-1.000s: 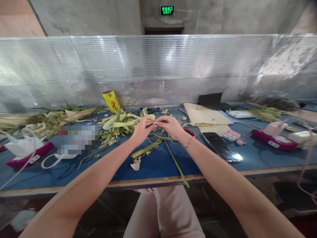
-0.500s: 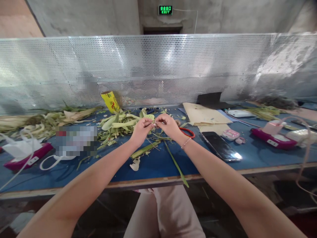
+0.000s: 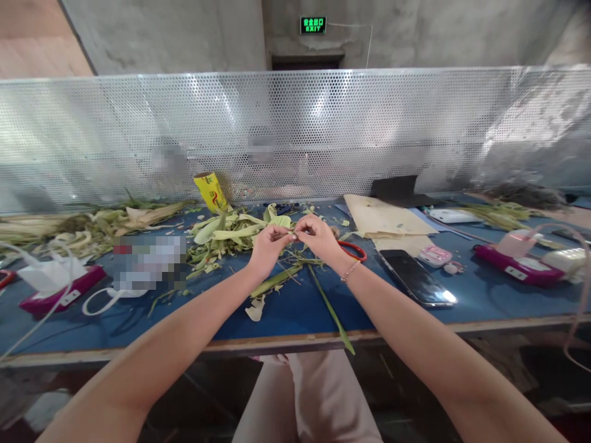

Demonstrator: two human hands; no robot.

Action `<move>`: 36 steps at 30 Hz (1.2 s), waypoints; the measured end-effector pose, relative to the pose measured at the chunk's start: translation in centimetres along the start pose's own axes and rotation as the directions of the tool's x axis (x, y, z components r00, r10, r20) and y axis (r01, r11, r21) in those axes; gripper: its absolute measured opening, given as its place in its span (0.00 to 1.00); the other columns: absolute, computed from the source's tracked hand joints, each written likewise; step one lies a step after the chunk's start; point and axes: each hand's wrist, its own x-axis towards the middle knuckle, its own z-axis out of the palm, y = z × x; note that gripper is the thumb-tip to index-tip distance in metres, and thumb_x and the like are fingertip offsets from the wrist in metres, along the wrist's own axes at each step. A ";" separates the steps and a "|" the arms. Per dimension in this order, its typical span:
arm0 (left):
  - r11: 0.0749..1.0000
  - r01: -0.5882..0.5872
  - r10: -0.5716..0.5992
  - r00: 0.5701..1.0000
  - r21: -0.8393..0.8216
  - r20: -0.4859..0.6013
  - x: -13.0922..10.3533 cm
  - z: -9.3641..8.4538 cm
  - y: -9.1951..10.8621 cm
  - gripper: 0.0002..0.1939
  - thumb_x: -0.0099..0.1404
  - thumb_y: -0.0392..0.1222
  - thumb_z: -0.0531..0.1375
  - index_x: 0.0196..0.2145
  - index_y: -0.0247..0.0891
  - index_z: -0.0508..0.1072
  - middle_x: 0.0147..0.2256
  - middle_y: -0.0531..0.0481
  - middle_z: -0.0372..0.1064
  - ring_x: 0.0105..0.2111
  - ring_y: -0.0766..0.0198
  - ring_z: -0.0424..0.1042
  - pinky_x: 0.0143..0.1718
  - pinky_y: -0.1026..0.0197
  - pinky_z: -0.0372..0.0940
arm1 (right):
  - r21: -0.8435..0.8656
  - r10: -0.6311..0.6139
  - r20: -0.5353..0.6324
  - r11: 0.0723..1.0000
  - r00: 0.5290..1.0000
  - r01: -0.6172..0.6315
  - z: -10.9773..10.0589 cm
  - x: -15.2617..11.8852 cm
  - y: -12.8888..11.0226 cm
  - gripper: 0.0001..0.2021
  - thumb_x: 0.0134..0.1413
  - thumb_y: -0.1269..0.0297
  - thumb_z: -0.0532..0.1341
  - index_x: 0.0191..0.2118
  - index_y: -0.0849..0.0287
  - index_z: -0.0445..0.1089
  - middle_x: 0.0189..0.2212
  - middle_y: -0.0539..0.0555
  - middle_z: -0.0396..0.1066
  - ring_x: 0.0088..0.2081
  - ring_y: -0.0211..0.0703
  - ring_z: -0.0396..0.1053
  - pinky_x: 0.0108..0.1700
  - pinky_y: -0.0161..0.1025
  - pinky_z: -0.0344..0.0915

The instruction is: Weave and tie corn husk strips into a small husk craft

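Note:
My left hand (image 3: 270, 247) and my right hand (image 3: 318, 239) meet fingertip to fingertip over the blue table. Both are pinched closed around something too small to make out. Behind and left of them lies a heap of pale green husks (image 3: 231, 231). Beneath the hands are a green stalk piece (image 3: 277, 281) and thin scraps. One long green strip (image 3: 331, 307) runs down over the table's front edge. A red-orange handle (image 3: 354, 251) shows beside my right wrist, its other parts hidden.
A phone (image 3: 415, 277), a pink case (image 3: 434, 255) and brown paper (image 3: 385, 215) lie at right. Magenta power strips sit at left (image 3: 87, 288) and right (image 3: 517, 266). A yellow tube (image 3: 211, 191) stands before the perforated metal screen (image 3: 323, 123).
The view has shifted slightly, so everything sits a little lower and further right. My hands remain together, with their fingertips slightly changed in position.

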 end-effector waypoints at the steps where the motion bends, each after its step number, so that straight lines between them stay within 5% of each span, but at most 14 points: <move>1: 1.000 0.001 -0.001 1.000 0.009 -0.006 0.0 0.0 0.0 0.09 0.43 0.39 0.64 0.21 0.35 0.66 0.26 0.53 0.70 0.26 0.70 0.68 0.33 0.63 0.63 | 0.027 0.002 0.012 1.000 1.000 -0.003 0.0 0.0 0.0 0.04 0.40 0.69 0.57 0.20 0.59 0.61 0.27 0.51 0.60 0.30 0.36 0.61 0.30 0.36 0.63; 10: 0.994 -0.045 0.047 0.999 0.098 -0.018 0.0 -0.3 -0.2 0.06 0.44 0.40 0.63 0.20 0.35 0.72 0.28 0.48 0.72 0.28 0.66 0.69 0.35 0.59 0.64 | 0.181 0.044 0.117 0.981 0.992 -0.065 -0.3 0.0 -0.4 0.06 0.39 0.66 0.59 0.20 0.59 0.62 0.28 0.50 0.59 0.26 0.34 0.61 0.30 0.38 0.65; 16: 0.919 -0.264 0.298 0.951 0.294 -0.079 -0.6 -0.2 0.9 0.03 0.46 0.39 0.63 0.22 0.39 0.74 0.31 0.49 0.73 0.35 0.61 0.70 0.43 0.54 0.62 | 0.061 -0.082 -0.007 0.995 0.997 0.082 -0.5 -0.1 -1.4 0.03 0.43 0.66 0.59 0.23 0.58 0.67 0.30 0.53 0.63 0.35 0.39 0.63 0.36 0.38 0.63; 22: 0.867 -0.317 0.376 0.922 0.385 -0.087 -0.4 -0.5 0.8 0.04 0.49 0.41 0.61 0.26 0.42 0.76 0.32 0.49 0.73 0.37 0.61 0.68 0.45 0.54 0.60 | 0.058 0.027 -0.113 0.998 0.993 -0.020 0.4 -0.4 -1.9 0.03 0.43 0.65 0.59 0.24 0.58 0.67 0.27 0.51 0.65 0.32 0.38 0.64 0.36 0.38 0.62; 30: 0.994 -0.101 0.104 0.991 0.027 -0.089 0.0 -0.1 0.3 0.10 0.50 0.42 0.61 0.31 0.38 0.75 0.29 0.50 0.73 0.28 0.67 0.68 0.37 0.59 0.64 | 0.193 0.123 -0.144 0.977 0.982 -0.094 1.0 -0.5 -1.7 0.05 0.41 0.63 0.60 0.28 0.58 0.66 0.30 0.52 0.69 0.32 0.38 0.66 0.38 0.38 0.63; 36: 0.994 -0.074 0.068 0.995 -0.086 -0.074 0.3 -0.2 -0.1 0.10 0.46 0.40 0.63 0.29 0.37 0.75 0.31 0.49 0.74 0.32 0.66 0.69 0.40 0.59 0.63 | 0.252 0.176 -0.118 0.957 0.977 -0.142 0.9 -0.5 -1.5 0.06 0.40 0.64 0.60 0.28 0.58 0.66 0.29 0.51 0.70 0.32 0.37 0.66 0.39 0.39 0.64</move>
